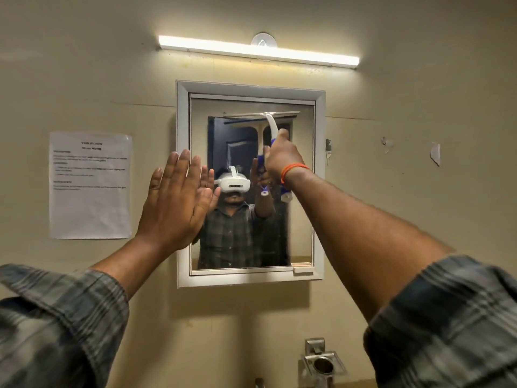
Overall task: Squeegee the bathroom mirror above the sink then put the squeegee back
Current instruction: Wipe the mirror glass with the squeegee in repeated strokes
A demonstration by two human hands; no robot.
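Mirror: rectangular wall mirror in a white frame (181, 175), set on a beige wall.
Squeegee: white-bladed squeegee with a white and blue handle (270, 123), blade lying level across the upper glass, near the top edge.
Right hand: right hand (282, 158) wrapped around the handle, an orange thread band (293, 170) on its wrist.
Left hand: left hand (174, 203) flat and open, fingers together, at the mirror's left edge; whether it touches, I cannot tell.
Holder: metal wall-mounted ring holder (321, 362) below the mirror with a cup-like insert; its contents cannot be made out.
Wall: printed paper sheet (90, 184) left of the mirror; lit tube light (257, 50) above.
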